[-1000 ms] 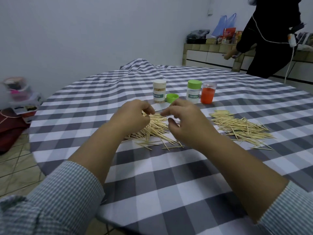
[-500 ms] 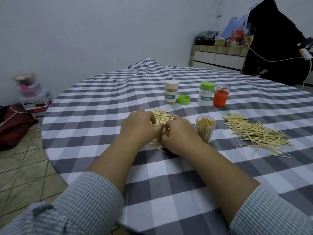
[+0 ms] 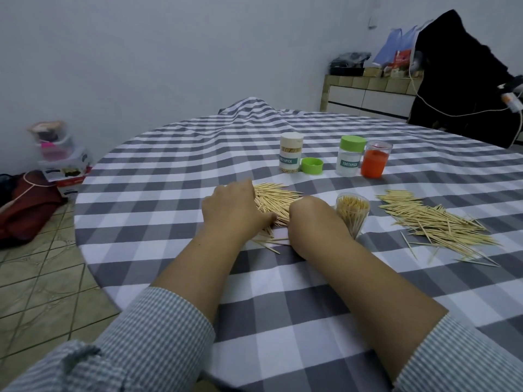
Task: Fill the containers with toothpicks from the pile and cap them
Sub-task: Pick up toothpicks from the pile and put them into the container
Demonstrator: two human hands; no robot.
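The near toothpick pile (image 3: 273,199) lay just left of the open filled container (image 3: 352,213). The left hand (image 3: 230,206) pressed on it, fingers bent; the right hand (image 3: 310,219) touched it, grip unclear. Capped containers (image 3: 291,152) stood beyond.

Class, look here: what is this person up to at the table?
A person is gathering toothpicks. The left hand and right hand press in on the near pile. An open container beside the right hand is full and uncapped. Another pile waits at the right.
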